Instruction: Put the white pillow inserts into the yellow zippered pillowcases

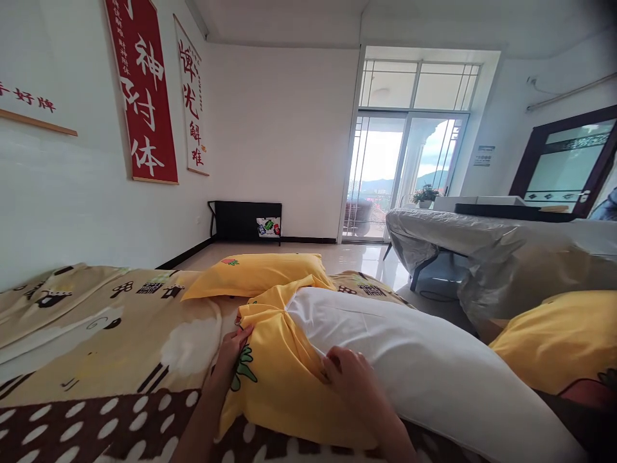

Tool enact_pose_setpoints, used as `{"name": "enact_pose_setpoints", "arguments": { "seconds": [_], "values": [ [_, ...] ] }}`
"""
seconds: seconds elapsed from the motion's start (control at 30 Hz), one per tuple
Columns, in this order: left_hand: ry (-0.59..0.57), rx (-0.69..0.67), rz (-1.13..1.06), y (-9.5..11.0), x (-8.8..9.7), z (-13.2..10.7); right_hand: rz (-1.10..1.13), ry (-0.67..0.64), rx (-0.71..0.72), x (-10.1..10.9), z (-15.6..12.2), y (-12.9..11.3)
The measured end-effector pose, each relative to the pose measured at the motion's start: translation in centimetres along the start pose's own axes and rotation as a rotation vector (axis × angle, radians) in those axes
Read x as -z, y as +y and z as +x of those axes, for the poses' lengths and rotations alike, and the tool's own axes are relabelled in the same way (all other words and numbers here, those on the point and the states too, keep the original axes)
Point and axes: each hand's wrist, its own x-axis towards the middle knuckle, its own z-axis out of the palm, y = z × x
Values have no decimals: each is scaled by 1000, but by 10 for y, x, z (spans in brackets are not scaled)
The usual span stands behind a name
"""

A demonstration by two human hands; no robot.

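Observation:
A yellow pillowcase [277, 386] with a printed green leafy top covers the left end of a white pillow [395, 341]. The rest of the pillow lies bare toward the lower right. At the case's left side, my left hand [234, 341] is closed on the fabric, thumb on top. My right hand [344, 366] has its fingers curled round the rim of the case's opening, where the yellow cloth meets the pillow. Just behind lies another yellow pillow [274, 273] with a strawberry print. Folds hide some of the opening.
A patterned blanket [130, 347] lies beneath the pillows. More yellow fabric [559, 341] bulges at the right edge. A plastic-covered table [448, 231] stands back right, and a black folded panel [241, 222] leans at the far wall. Beyond are glass sliding doors [378, 167].

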Motion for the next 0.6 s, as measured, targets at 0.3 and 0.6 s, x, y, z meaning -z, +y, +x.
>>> {"name": "enact_pose_setpoints", "arguments": {
  "seconds": [0.3, 0.6],
  "values": [
    [9, 55, 18, 1, 4, -3, -141, -76, 5, -39, 11, -1],
    [-51, 115, 29, -9, 17, 13, 161, -13, 150, -35, 17, 13]
  ]
}}
